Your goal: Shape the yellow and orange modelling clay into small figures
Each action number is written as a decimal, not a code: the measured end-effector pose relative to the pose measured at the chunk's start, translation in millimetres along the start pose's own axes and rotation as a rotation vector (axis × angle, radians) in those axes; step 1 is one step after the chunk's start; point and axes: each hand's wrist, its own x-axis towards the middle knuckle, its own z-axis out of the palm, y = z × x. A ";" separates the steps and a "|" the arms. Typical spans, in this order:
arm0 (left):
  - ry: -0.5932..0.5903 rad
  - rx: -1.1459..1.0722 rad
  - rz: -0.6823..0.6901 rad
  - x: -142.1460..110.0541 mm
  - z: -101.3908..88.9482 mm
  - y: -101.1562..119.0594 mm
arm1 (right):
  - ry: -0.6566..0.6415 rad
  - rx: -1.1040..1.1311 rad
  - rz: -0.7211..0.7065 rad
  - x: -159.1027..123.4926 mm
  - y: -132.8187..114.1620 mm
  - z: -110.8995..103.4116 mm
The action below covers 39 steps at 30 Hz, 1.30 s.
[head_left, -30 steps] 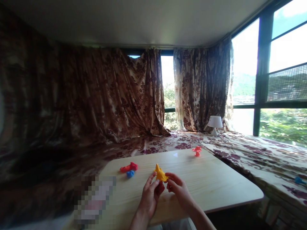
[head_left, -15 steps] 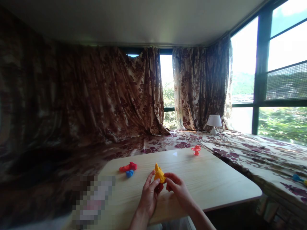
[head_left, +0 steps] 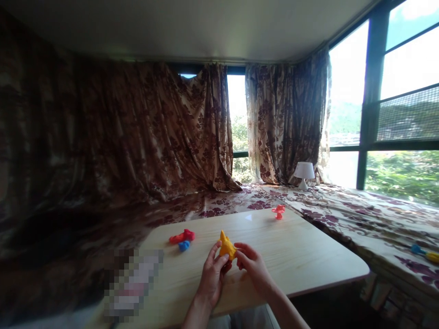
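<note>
Both of my hands hold a small yellow-orange lump of modelling clay (head_left: 226, 246) just above a light wooden table (head_left: 308, 260). My left hand (head_left: 211, 277) pinches it from the left with thumb and fingers. My right hand (head_left: 254, 267) grips its right side, fingers curled. Left of my hands, a red clay piece (head_left: 181, 236) lies on the table with a small blue piece (head_left: 184, 246) touching it. A pink-red clay figure (head_left: 278, 211) stands near the table's far edge.
A floral-patterned cloth (head_left: 343, 205) covers the platform behind and to the right of the table. A small white lamp (head_left: 303, 174) stands by the curtains. A blue and yellow item (head_left: 423, 252) lies on the cloth at far right. A pixelated patch sits at lower left.
The view has drifted slightly, so everything sits a little higher and further left in frame. My hands keep hold of the yellow clay, turning it slightly.
</note>
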 end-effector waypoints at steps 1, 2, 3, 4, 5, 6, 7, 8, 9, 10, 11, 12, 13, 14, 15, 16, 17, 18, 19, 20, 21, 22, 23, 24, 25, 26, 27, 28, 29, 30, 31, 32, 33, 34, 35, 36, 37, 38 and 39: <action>0.002 0.005 0.000 0.1 0.1 -0.1 | 0.003 0.000 -0.004 0.4 0.9 -0.2; 0.002 0.011 0.001 0.1 0.1 -0.2 | 0.008 0.002 -0.009 0.7 1.7 -0.4; -0.001 0.020 0.005 0.1 0.2 -0.4 | 0.014 0.003 -0.013 0.8 2.1 -0.5; -0.008 0.034 0.013 -0.1 0.1 -0.8 | 0.019 0.005 -0.015 0.7 2.0 -0.6; -0.014 0.052 0.022 -0.3 0.0 -1.3 | 0.021 0.007 -0.017 0.3 1.5 -0.4; -0.021 0.070 0.031 -0.6 -0.1 -1.9 | 0.022 0.010 -0.018 -0.3 0.6 -0.2; -0.022 0.083 0.039 -0.9 -0.3 -2.5 | 0.019 0.012 -0.018 -1.0 -0.6 0.0; -0.020 0.086 0.044 -1.1 -0.5 -3.0 | 0.011 0.012 -0.019 -1.8 -1.8 0.3; -0.015 0.080 0.045 -1.3 -0.6 -3.2 | 0.001 0.011 -0.020 -2.6 -3.0 0.5; -0.009 0.066 0.044 -1.5 -0.7 -3.2 | -0.008 0.008 -0.022 -3.2 -3.8 0.7; -0.003 0.050 0.040 -1.6 -0.7 -2.8 | -0.015 0.005 -0.022 -3.7 -4.4 0.7; 0.002 0.032 0.034 -1.7 -0.7 -2.2 | -0.019 0.002 -0.021 -4.0 -4.7 0.6; 0.007 0.018 0.027 -1.7 -0.6 -1.5 | -0.019 0.001 -0.015 -4.1 -4.6 0.5; 0.009 0.004 0.020 -1.7 -0.4 -0.6 | -0.012 0.003 -0.008 -3.9 -4.2 0.3; 0.013 -0.012 0.015 -1.7 -0.3 0.3 | -0.001 0.008 -0.003 -3.6 -3.6 0.1; 0.021 -0.030 0.012 -1.5 -0.3 1.0 | 0.014 0.018 -0.001 -3.1 -2.7 -0.1; 0.030 -0.048 0.012 -1.3 -0.4 1.6 | 0.033 0.027 -0.001 -2.5 -1.7 -0.4; 0.038 -0.062 0.012 -1.0 -0.7 1.9 | 0.052 0.035 -0.002 -1.8 -0.7 -0.8; 0.045 -0.074 0.012 -0.7 -1.1 2.0 | 0.069 0.040 -0.005 -1.1 0.3 -1.1; 0.048 -0.082 0.012 -0.5 -1.6 1.8 | 0.081 0.043 -0.007 -0.4 1.1 -1.6; 0.047 -0.086 0.011 -0.3 -2.1 1.6 | 0.086 0.042 -0.006 0.2 1.7 -2.0; 0.044 -0.090 0.010 -0.2 -2.7 1.4 | 0.090 0.040 -0.004 0.7 1.9 -2.4; 0.040 -0.094 0.009 -0.3 -3.2 1.4 | 0.092 0.040 -0.002 1.1 1.8 -2.6; 0.035 -0.101 0.004 -0.5 -3.6 1.5 | 0.100 0.041 0.002 1.4 1.3 -2.7; 0.028 -0.112 -0.005 -0.8 -3.8 1.9 | 0.108 0.044 0.010 1.6 0.5 -2.6; 0.017 -0.127 -0.016 -1.2 -3.7 2.5 | 0.114 0.049 0.019 1.8 -0.4 -2.2; 0.000 -0.147 -0.030 -1.5 -3.4 3.3 | 0.116 0.053 0.029 1.8 -1.3 -1.6; -0.021 -0.171 -0.040 -1.7 -3.0 4.1 | 0.103 0.055 0.041 1.8 -2.2 -0.7; -0.049 -0.197 -0.048 -1.7 -2.4 4.9 | 0.079 0.054 0.048 1.8 -2.8 0.2; -0.074 -0.219 -0.053 -1.6 -1.8 5.4 | 0.042 0.046 0.054 1.7 -3.2 1.1; -0.091 -0.230 -0.060 -1.4 -1.2 5.8 | 0.000 0.032 0.051 1.5 -3.2 2.0; -0.105 -0.236 -0.070 -1.1 -0.8 6.0 | -0.032 0.013 0.043 1.2 -2.9 2.8; -0.115 -0.240 -0.079 -0.8 -0.4 6.0 | -0.057 -0.006 0.033 0.9 -2.4 3.3; -0.120 -0.244 -0.090 -0.6 -0.1 6.0 | -0.073 -0.027 0.023 0.6 -1.8 3.7; -0.121 -0.247 -0.098 -0.6 0.1 5.9 | -0.082 -0.053 0.013 0.2 -1.2 3.9; -0.116 -0.250 -0.103 -0.6 0.4 5.9 | -0.088 -0.080 0.006 -0.1 -0.8 3.9; -0.106 -0.251 -0.104 -0.8 0.7 5.9 | -0.092 -0.105 -0.001 -0.5 -0.7 3.9; -0.092 -0.250 -0.102 -1.1 1.1 6.0 | -0.096 -0.127 -0.008 -0.8 -0.9 3.8; -0.076 -0.246 -0.097 -1.4 1.5 6.2 | -0.098 -0.144 -0.016 -1.1 -1.2 3.7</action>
